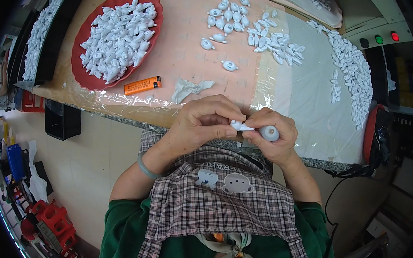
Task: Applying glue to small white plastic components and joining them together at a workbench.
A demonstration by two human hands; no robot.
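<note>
Small white part (241,125) is gripped btwn closed left hand (206,121) & right hand (270,136), prob. being trimmed; steady pinch needed next, lighter (142,85) beyond left hand

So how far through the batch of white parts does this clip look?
Done, it seems: a loose group of white pieces laid out singly on the table. In hand: the left hand and right hand hold one small white piece together at the table edge. Left, seemingly: the red tray is heaped with white parts, and more lie along the right side. Probably early on.
</note>
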